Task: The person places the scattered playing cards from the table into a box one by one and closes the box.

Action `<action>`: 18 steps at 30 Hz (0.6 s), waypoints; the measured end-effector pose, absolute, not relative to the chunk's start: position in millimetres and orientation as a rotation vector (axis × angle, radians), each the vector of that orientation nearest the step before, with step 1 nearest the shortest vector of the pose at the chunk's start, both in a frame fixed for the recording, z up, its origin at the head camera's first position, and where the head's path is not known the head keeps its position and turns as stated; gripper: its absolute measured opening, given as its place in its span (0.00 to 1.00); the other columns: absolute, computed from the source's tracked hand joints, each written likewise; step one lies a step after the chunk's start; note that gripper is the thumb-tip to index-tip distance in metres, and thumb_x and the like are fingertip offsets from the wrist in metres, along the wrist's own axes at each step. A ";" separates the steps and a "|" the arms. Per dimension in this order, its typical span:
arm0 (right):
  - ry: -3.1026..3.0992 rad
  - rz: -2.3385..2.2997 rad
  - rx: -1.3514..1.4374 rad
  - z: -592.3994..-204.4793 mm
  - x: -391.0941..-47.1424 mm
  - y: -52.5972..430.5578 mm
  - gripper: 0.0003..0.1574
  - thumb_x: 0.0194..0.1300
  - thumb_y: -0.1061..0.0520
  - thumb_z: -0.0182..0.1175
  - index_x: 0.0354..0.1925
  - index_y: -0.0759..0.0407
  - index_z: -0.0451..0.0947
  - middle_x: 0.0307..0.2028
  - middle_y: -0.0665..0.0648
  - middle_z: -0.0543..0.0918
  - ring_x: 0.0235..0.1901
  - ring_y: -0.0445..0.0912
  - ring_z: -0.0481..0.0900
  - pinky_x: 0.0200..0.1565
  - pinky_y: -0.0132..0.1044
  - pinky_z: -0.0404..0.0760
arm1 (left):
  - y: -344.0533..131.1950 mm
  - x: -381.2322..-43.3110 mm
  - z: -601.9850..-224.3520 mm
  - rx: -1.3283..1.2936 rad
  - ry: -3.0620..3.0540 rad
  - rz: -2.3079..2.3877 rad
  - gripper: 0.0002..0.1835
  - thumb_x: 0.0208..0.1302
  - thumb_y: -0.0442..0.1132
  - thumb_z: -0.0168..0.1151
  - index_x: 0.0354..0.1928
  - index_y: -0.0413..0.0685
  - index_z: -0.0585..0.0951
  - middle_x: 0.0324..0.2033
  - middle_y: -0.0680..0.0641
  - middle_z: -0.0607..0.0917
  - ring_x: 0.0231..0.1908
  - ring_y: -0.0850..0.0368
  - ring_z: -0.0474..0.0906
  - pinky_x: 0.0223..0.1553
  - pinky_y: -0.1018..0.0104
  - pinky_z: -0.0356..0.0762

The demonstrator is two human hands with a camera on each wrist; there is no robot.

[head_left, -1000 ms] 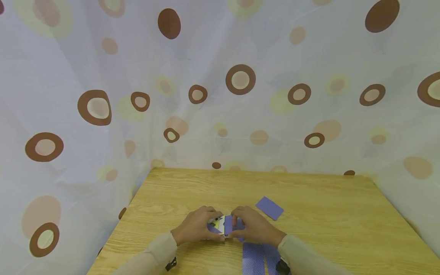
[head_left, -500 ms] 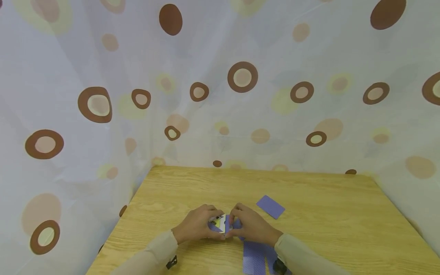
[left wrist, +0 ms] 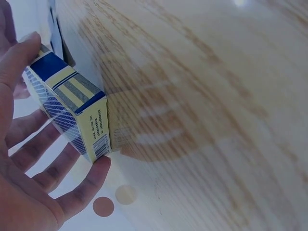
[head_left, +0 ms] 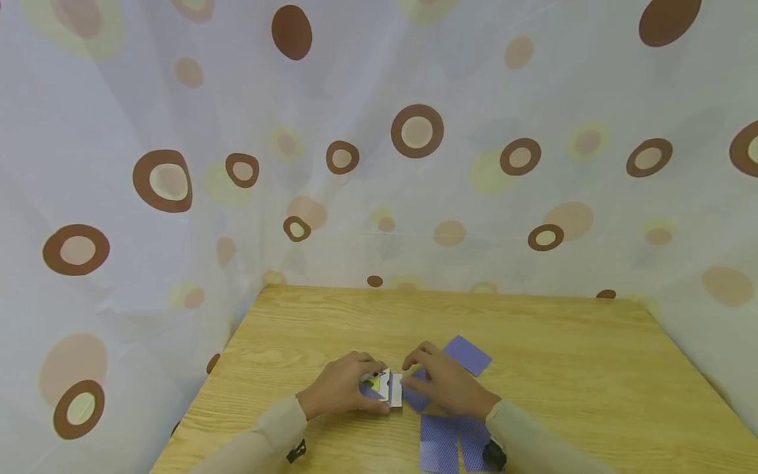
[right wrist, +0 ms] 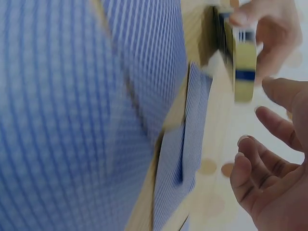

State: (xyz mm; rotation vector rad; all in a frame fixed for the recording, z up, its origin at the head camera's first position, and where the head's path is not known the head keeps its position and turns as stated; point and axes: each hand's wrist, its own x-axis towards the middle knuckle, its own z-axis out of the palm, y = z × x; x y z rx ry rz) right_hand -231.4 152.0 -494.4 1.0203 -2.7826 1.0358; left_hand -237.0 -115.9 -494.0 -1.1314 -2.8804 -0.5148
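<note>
My left hand [head_left: 343, 385] grips a small playing-card box [head_left: 379, 383] by its sides, thumb on the near side and fingers on the far side. In the left wrist view, the card box [left wrist: 67, 96] shows blue-striped and cream faces, and a barcode on one end. A pale flap-like piece [head_left: 397, 390] sticks out at its right end. My right hand [head_left: 447, 383] is off the box, just to its right, fingers loosely bent and holding nothing. Beneath that hand lies a blue-backed card [head_left: 417, 390], partly hidden by it.
Another blue-backed card [head_left: 468, 355] lies farther back to the right on the wooden table [head_left: 308, 329]. Two blue-patterned cards or sheets [head_left: 439, 447] lie side by side near the front, partly under the right forearm. A spotted curtain [head_left: 379, 164] surrounds the table's back and sides.
My right hand has let go of the box's right end and moved right, its fingers spreading. A pale piece now shows where a blue one did. The left hand stays put.
</note>
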 end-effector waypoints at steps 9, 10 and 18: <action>-2.844 1.007 0.712 -501.5 -246.9 199.8 0.23 0.67 0.49 0.71 0.55 0.56 0.78 0.51 0.55 0.76 0.46 0.49 0.79 0.48 0.45 0.81 | -115.0 -236.5 -493.0 -1.099 -2.917 -0.503 0.44 0.54 0.73 0.69 0.66 0.54 0.81 0.57 0.51 0.83 0.53 0.56 0.78 0.49 0.61 0.80; -2.851 0.989 0.679 -503.4 -249.5 205.0 0.24 0.66 0.49 0.72 0.56 0.55 0.78 0.51 0.55 0.75 0.47 0.49 0.79 0.50 0.47 0.81 | -115.1 -236.4 -493.2 -1.096 -2.919 -0.506 0.44 0.54 0.73 0.70 0.66 0.54 0.81 0.57 0.51 0.83 0.53 0.57 0.78 0.49 0.61 0.80; -2.936 0.944 0.378 -510.8 -256.8 237.0 0.44 0.59 0.42 0.76 0.63 0.63 0.72 0.54 0.67 0.69 0.42 0.51 0.78 0.45 0.50 0.81 | -114.5 -236.6 -492.4 -1.109 -2.916 -0.515 0.44 0.54 0.73 0.70 0.66 0.53 0.81 0.56 0.51 0.83 0.52 0.58 0.77 0.48 0.63 0.80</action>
